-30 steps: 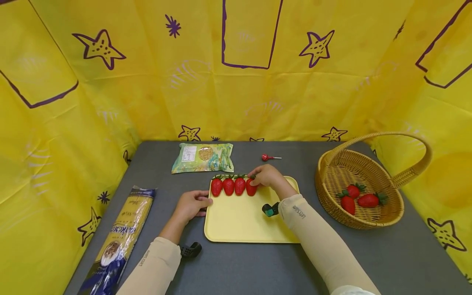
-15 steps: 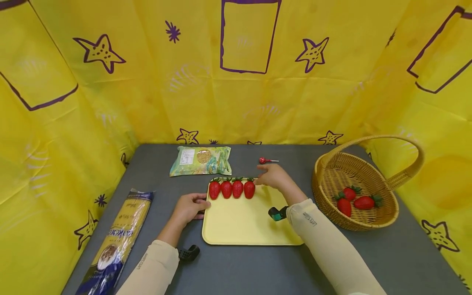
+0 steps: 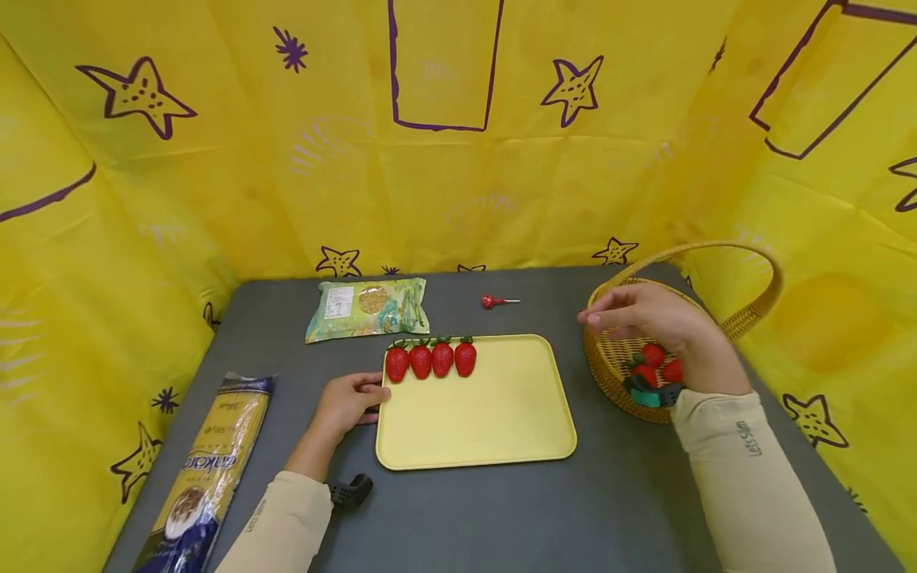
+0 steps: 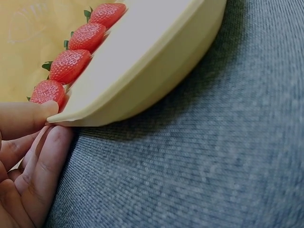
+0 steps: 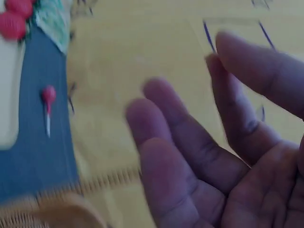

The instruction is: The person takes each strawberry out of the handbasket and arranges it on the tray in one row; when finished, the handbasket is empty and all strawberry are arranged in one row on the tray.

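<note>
Head view shows the right hand (image 3: 648, 318) hovering empty with loose fingers over the wicker basket (image 3: 745, 318), which holds strawberries (image 3: 655, 362). Across the grey table, the left hand (image 3: 347, 402) pinches the yellow tray (image 3: 487, 414) by its left rim, thumb on top, beside a row of four strawberries (image 3: 431, 358).

4 red strawberries (image 3: 431, 359), pale yellow tray (image 3: 494, 422), grey table (image 3: 501, 517)

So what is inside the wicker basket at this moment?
In the wicker basket, three red strawberries show in the head view, under the empty right hand. The hand and wrist cover part of the basket, so any further strawberries cannot be seen.
</note>
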Demonstrator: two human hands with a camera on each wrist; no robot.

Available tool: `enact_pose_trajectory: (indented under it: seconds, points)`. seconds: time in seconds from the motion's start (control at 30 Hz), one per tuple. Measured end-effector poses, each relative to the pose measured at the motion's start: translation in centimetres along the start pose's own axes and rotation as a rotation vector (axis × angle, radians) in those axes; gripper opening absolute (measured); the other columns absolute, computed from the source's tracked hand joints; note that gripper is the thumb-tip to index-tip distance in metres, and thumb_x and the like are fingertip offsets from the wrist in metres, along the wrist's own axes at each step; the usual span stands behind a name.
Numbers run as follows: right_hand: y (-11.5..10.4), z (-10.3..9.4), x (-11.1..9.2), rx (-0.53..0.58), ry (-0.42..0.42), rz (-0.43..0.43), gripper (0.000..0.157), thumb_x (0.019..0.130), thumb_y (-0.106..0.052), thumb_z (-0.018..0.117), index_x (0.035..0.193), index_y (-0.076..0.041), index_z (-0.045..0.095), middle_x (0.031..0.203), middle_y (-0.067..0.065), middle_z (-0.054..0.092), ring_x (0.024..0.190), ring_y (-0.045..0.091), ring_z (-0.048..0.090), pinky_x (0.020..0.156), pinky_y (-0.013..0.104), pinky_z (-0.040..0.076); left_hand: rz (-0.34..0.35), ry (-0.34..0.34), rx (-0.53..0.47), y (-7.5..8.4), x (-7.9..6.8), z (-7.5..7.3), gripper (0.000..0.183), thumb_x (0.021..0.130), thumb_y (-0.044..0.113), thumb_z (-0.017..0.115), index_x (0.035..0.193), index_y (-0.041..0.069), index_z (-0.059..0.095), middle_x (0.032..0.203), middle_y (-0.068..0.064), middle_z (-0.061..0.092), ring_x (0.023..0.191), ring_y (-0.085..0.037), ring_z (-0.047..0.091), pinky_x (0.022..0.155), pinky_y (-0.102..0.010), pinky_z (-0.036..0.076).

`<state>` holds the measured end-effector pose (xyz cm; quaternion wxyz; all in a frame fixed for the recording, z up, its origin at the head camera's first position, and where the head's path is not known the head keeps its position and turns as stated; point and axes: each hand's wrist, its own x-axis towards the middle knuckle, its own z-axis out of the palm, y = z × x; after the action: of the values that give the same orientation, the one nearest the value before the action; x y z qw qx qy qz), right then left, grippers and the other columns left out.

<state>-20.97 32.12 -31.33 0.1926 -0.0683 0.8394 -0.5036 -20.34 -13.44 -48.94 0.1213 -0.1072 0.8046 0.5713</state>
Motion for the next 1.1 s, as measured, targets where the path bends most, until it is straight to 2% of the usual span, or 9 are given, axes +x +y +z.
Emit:
enact_pose_trajectory:
  seconds: [0.2,0.33,0.43,0.57,0.63,0.7,0.83,0.93,1.1]
  points:
    - [4.6,-6.3,-1.4,-0.006,-0.006,0.11,0.054,0.099,-0.023,0.061,0.139,0.008,0.043,0.131,0.018,0.056,0.109,0.022,0.063,0.096,0.038,0.05,-0.006,-0.007,0.006,-0.1,0.1,0.0,0.047,0.085,0.016,0.078,0.128,0.002,0.063,0.103,-0.015,0.066,0.08,-0.019,0.067,0.063,-0.034,0.06]
    - [7.8,-8.8,-0.8,-0.079,-0.015,0.207,0.064,0.102,-0.028,0.055,0.147,0.011,0.03,0.141,0.027,0.046,0.121,0.034,0.055,0.103,0.048,0.043,-0.003,-0.014,0.01,-0.1,0.2,-0.1,0.048,0.086,0.016,0.077,0.129,0.001,0.063,0.104,-0.014,0.066,0.081,-0.019,0.068,0.064,-0.034,0.06]
    - [10.0,-9.7,0.1,-0.081,-0.069,0.278,0.064,0.105,-0.022,0.046,0.146,0.019,0.019,0.151,0.034,0.023,0.134,0.046,0.035,0.11,0.054,0.032,0.004,-0.02,0.005,-0.1,0.1,-0.1,0.047,0.086,0.015,0.077,0.129,0.0,0.062,0.103,-0.014,0.066,0.079,-0.019,0.068,0.065,-0.034,0.06]
    - [11.9,-10.3,1.6,-0.103,-0.199,0.35,0.062,0.105,-0.011,0.035,0.141,0.026,0.002,0.147,0.043,-0.009,0.138,0.055,0.006,0.113,0.057,0.02,0.003,-0.02,0.003,-0.2,0.1,-0.1,0.047,0.086,0.015,0.077,0.129,0.001,0.062,0.101,-0.013,0.066,0.076,-0.019,0.068,0.064,-0.034,0.06]
    - [12.3,-10.2,2.0,-0.148,-0.221,0.373,0.062,0.104,-0.011,0.037,0.139,0.029,0.005,0.146,0.047,-0.002,0.136,0.057,0.009,0.112,0.057,0.022,-0.001,-0.02,0.002,-0.2,0.1,-0.1,0.047,0.086,0.015,0.077,0.129,0.001,0.062,0.102,-0.013,0.066,0.077,-0.019,0.068,0.065,-0.034,0.06]
    - [12.6,-9.9,2.2,-0.163,-0.212,0.386,0.056,0.101,-0.01,0.041,0.137,0.028,0.021,0.144,0.046,0.017,0.134,0.055,0.022,0.111,0.055,0.029,-0.004,-0.02,0.004,-0.2,0.1,-0.2,0.048,0.086,0.016,0.077,0.129,0.001,0.062,0.103,-0.014,0.066,0.079,-0.019,0.068,0.065,-0.034,0.06]
    - [12.8,-9.1,2.4,-0.127,-0.167,0.422,0.03,0.097,-0.011,0.052,0.113,0.015,0.056,0.111,0.021,0.057,0.106,0.035,0.055,0.096,0.043,0.047,-0.01,-0.021,0.007,0.0,0.2,-0.2,0.048,0.086,0.017,0.077,0.129,0.002,0.062,0.104,-0.014,0.067,0.083,-0.019,0.068,0.065,-0.034,0.06]
    - [12.9,-8.6,2.6,-0.103,-0.153,0.451,0.018,0.095,-0.01,0.057,0.097,0.006,0.065,0.093,0.007,0.062,0.089,0.023,0.06,0.085,0.036,0.052,-0.015,-0.024,0.006,0.1,0.1,-0.2,0.048,0.086,0.016,0.078,0.129,0.002,0.063,0.105,-0.015,0.067,0.083,-0.02,0.068,0.065,-0.034,0.06]
    - [12.8,-8.1,2.9,-0.196,-0.131,0.504,0.021,0.093,-0.015,0.064,0.097,0.004,0.069,0.093,0.005,0.066,0.085,0.021,0.062,0.082,0.036,0.054,-0.018,-0.025,0.005,0.1,0.1,-0.1,0.048,0.085,0.016,0.078,0.129,0.001,0.063,0.104,-0.016,0.067,0.081,-0.02,0.068,0.064,-0.034,0.06]
